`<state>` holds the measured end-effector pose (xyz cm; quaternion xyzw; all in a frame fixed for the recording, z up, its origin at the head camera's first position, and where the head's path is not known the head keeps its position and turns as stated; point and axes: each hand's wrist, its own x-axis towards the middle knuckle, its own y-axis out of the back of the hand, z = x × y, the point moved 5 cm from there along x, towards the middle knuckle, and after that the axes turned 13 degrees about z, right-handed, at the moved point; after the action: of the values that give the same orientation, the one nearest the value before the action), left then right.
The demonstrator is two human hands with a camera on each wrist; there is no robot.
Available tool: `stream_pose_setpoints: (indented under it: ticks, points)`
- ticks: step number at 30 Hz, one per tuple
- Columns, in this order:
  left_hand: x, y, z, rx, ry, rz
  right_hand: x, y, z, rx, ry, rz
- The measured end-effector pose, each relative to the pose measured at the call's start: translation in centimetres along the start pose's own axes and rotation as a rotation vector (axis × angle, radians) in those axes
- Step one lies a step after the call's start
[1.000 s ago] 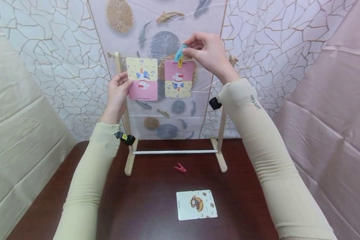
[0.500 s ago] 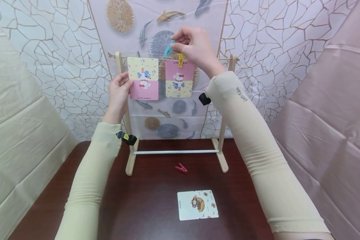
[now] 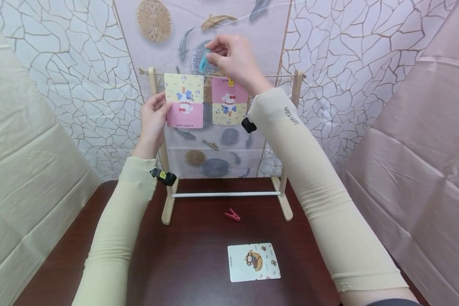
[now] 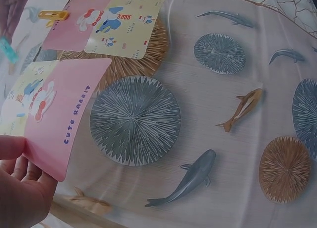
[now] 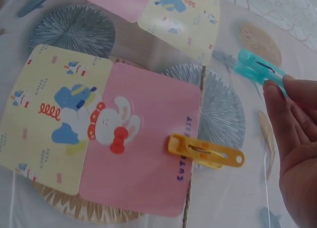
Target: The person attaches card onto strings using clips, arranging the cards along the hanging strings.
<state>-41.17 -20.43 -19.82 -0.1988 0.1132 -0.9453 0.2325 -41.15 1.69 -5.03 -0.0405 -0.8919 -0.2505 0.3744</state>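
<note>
My left hand (image 3: 153,121) pinches the left edge of a pink and yellow card (image 3: 185,114), holding it upright at the string near the rack's left post. Its yellow half is uppermost. In my right hand (image 3: 235,59) a teal clothespin (image 5: 260,69) is pinched between thumb and fingers, above the string and up to the right of that card. A second pink and yellow card (image 3: 229,114) hangs from the string (image 5: 204,84), pink half up, with a yellow clothespin (image 5: 205,151) gripping its top edge. The right hand partly covers this clothespin in the head view.
The wooden rack (image 3: 284,203) stands on a dark table (image 3: 191,263), with a white bar (image 3: 225,194) low across it. A pink clothespin (image 3: 232,215) and a white monkey card (image 3: 254,262) lie on the table. A patterned cloth (image 3: 222,144) hangs behind.
My right hand has moved left with the teal clothespin, away from the yellow clothespin toward the left card. The left hand and its card have stayed nearly in place.
</note>
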Motion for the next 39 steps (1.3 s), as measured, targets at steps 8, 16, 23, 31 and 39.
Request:
stream_pose_setpoints:
  ticks: [8, 16, 23, 31, 39]
  points:
    - [0.0, 0.2, -0.2, 0.019, 0.016, 0.014, 0.3, -1.7, 0.0, -0.04, 0.055, -0.011]
    - [0.0, 0.1, -0.3, 0.038, 0.026, 0.02, 0.6, -2.6, -0.2, -0.025, 0.052, -0.001]
    - [0.0, 0.0, -0.1, 0.046, 0.042, 0.033, 1.1, -3.1, -0.5, -0.013, 0.034, 0.006]
    - [0.1, -0.2, 0.0, 0.018, 0.041, 0.039, 1.5, -3.7, -0.3, -0.061, 0.03, 0.032]
    - [0.1, -0.3, -0.2, 0.052, 0.031, 0.043, 1.9, -4.2, 0.1, -0.108, -0.027, 0.039]
